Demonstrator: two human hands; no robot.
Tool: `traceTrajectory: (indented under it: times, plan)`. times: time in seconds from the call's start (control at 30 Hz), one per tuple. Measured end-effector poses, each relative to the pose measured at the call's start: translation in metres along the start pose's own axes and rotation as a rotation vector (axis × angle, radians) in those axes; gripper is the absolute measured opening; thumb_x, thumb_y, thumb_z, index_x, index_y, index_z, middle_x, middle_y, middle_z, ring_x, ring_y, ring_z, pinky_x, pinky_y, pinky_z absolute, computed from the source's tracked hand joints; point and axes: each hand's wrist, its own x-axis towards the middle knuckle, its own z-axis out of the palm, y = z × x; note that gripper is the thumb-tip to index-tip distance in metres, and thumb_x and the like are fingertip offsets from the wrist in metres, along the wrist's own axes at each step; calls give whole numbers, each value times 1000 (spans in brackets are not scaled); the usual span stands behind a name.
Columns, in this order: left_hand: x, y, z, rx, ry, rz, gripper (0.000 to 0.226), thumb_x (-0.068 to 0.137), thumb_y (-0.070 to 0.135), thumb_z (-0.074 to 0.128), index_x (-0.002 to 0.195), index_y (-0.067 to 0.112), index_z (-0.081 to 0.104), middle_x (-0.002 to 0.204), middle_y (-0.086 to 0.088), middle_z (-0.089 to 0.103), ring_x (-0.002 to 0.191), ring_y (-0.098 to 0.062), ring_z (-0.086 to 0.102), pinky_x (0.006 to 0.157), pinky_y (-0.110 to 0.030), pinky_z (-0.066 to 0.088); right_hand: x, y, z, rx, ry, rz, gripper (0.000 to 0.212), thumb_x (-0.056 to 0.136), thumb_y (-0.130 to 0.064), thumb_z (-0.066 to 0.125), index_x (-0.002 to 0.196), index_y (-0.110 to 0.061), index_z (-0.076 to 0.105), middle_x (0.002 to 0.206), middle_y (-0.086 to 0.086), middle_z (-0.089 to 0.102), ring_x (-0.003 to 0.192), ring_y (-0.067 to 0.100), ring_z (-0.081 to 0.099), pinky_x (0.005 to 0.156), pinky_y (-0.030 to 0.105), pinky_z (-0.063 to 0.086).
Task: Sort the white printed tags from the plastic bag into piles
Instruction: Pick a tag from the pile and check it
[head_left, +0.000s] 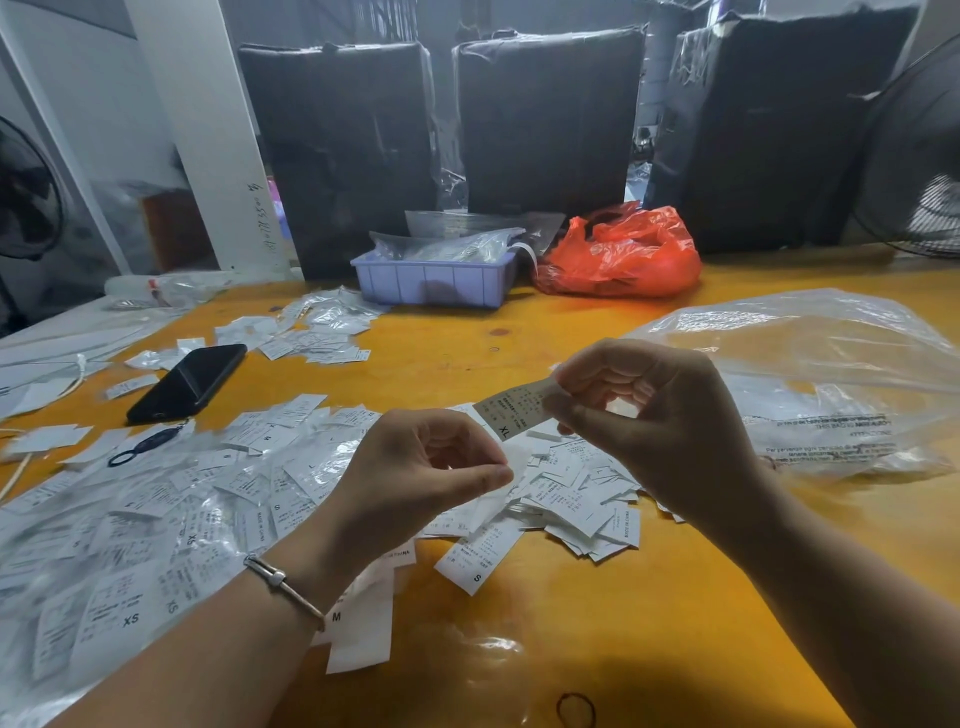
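tags (249, 499) carpet most of the near left of the orange table (519, 343), white slips printed with s, m, xs and "made in china", many lying under clear film, with a looser heap (576, 499) spilling right beneath our hands. behind all this stand three black wrapped bales (550, 119), and on the right the big clear plastic bag (831, 374) lies crumpled with more white slips inside. next down in size, a red bag (623, 254) sits beside a lilac tray (431, 280) stuffed with clear packets. a black phone (189, 382) rests on the table at left, well apart from the tray. our right hand (654, 415) is curled, thumb and fingers pinching one end of an xl tag (511, 408) lifted above the heap (it tilts down toward the left). our left hand (421, 473) is curled too, thumb and forefinger pinching a plain white slip (501, 493) that hangs down. a silver bangle (283, 584) circles the left wrist, and a dark hair tie (575, 711) lies near the front edge.
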Motion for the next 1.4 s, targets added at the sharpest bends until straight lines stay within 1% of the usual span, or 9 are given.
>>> traceTrajectory:
  times: [0.17, 0.3, 0.53, 0.77, 0.93, 1.07, 1.2, 1.3, 1.4]
  plan:
    - [0, 0, -1, -3, 15, 11, 8, 73, 17, 82, 72, 19, 74, 76, -1, 73, 71, -18, 68, 64, -25, 57, 0, 1, 1, -39, -43, -3, 11, 74, 7, 74, 80, -3, 72, 70, 8, 70, 63, 20, 63, 65, 39, 54]
    - [1, -2, -1, 9, 6, 19, 8, 74, 16, 82, 74, 16, 74, 74, -2, 72, 68, -20, 67, 63, -25, 56, 1, -1, -3, 52, 20, -5, 7, 75, 2, 74, 80, -1, 71, 69, 11, 70, 60, 20, 65, 62, 37, 55]
    - [0, -1, -1, 11, 29, 34, 10, 72, 23, 82, 69, 25, 73, 76, -1, 73, 70, -21, 67, 61, -32, 55, -1, 1, 0, -94, -65, -8, 12, 73, 5, 75, 78, -6, 72, 68, 1, 68, 61, 12, 60, 61, 29, 53]
    - [-1, -2, 0, 20, 16, 13, 9, 73, 26, 81, 75, 20, 75, 77, 0, 73, 72, -20, 68, 65, -36, 57, -2, 0, -1, -205, -67, -64, 13, 73, 3, 74, 77, -9, 72, 65, -3, 67, 60, 9, 60, 59, 32, 51]
    - [0, -2, 1, -9, -4, 11, 16, 72, 28, 78, 77, 14, 75, 80, -3, 74, 76, -24, 69, 63, -37, 56, -1, 0, -2, -141, -185, -9, 17, 70, 9, 70, 74, -8, 72, 64, 0, 67, 57, 8, 58, 56, 26, 51]
    - [0, -2, 2, -21, -56, 4, 14, 75, 22, 79, 77, 8, 75, 71, -8, 71, 64, -20, 64, 60, -28, 51, 1, 4, -3, -64, -249, 69, 18, 70, 13, 68, 74, -4, 73, 65, 6, 68, 57, 11, 59, 55, 24, 50]
    - [1, -4, 4, -45, -105, -19, 6, 77, 9, 78, 78, 3, 76, 70, -7, 73, 64, -13, 66, 63, -20, 51, -2, 9, 3, -90, -328, 105, 12, 75, 5, 72, 80, -5, 75, 70, 3, 71, 61, 2, 60, 58, 13, 47]
    - [1, -3, 4, -111, -78, -36, 15, 75, 17, 77, 81, 3, 76, 74, -7, 75, 68, -18, 71, 66, -22, 54, -2, 10, 3, -120, -255, 92, 12, 75, -3, 76, 85, -10, 76, 73, -1, 72, 63, 6, 61, 56, 18, 48]
    - [1, -2, 3, -143, -56, -63, 23, 73, 24, 75, 85, 4, 76, 79, -5, 77, 70, -21, 72, 67, -24, 56, -1, 12, 2, -126, -159, 76, 17, 74, -1, 76, 87, -13, 75, 74, -2, 72, 64, 9, 62, 56, 24, 49]
